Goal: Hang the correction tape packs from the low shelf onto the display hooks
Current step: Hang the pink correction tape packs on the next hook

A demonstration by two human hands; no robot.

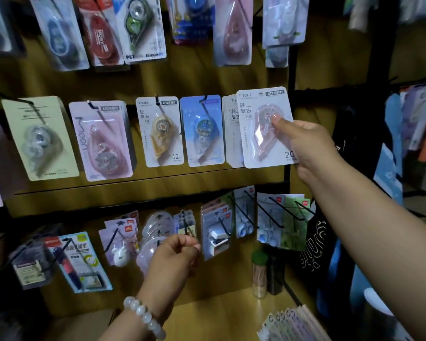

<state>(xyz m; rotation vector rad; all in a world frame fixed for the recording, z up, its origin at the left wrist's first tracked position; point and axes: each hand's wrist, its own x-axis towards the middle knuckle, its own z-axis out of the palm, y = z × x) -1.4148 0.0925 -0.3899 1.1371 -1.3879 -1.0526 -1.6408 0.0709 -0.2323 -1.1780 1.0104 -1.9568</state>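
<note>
Left hand [176, 257] curled, empty; right hand [303, 146] pinches pink pack [261, 129]; line hole up with hook, slide back.

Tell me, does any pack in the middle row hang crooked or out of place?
Yes. The pink pack at the row's right end tilts and overlaps the packs behind it. The right hand pinches it; whether it is on a hook is hidden.
</note>
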